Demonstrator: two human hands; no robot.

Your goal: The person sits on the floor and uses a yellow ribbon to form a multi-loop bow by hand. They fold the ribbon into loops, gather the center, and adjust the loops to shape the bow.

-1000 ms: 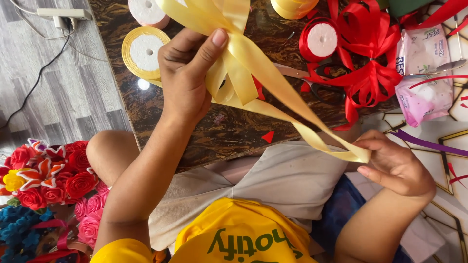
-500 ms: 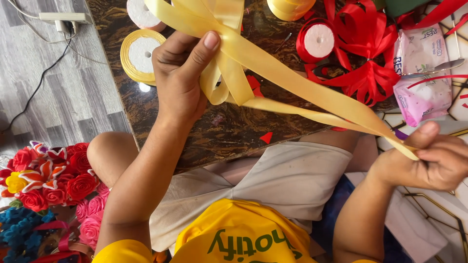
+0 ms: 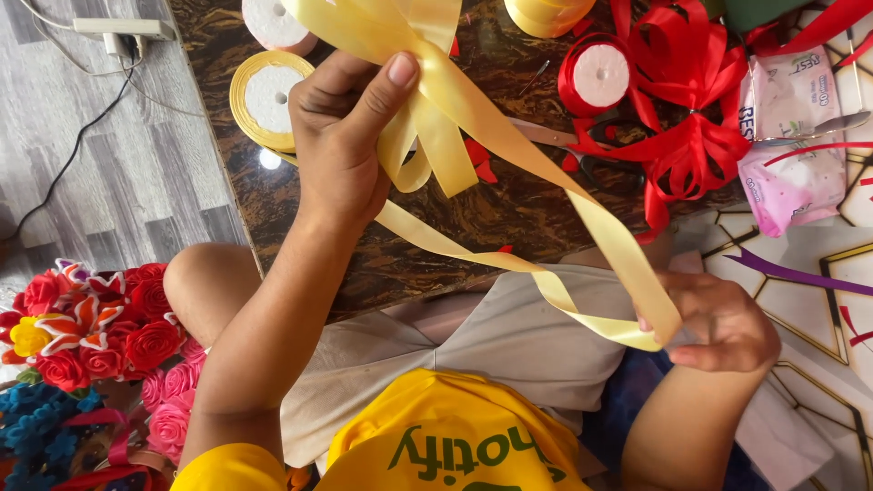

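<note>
My left hand (image 3: 341, 136) is raised over the dark marbled table (image 3: 509, 227) and pinches the gathered loops of a pale yellow ribbon (image 3: 509, 145) between thumb and fingers. From there the ribbon runs down to the right in a long loop. My right hand (image 3: 718, 323) grips the far bend of that loop, low at the right above my lap. A spool of the same yellow ribbon (image 3: 264, 100) lies on the table just left of my left hand.
A red ribbon bow (image 3: 691, 118) and a red spool (image 3: 596, 77) lie at the table's right, beside scissors (image 3: 582, 150) and a pink packet (image 3: 791, 155). Red, pink and blue fabric flowers (image 3: 82, 336) sit on the floor at left. A cable (image 3: 82, 136) crosses the grey floor.
My right hand swung out to the right with the ribbon loop, then came back left and down a little. My left hand kept its pinch on the gathered loops.
</note>
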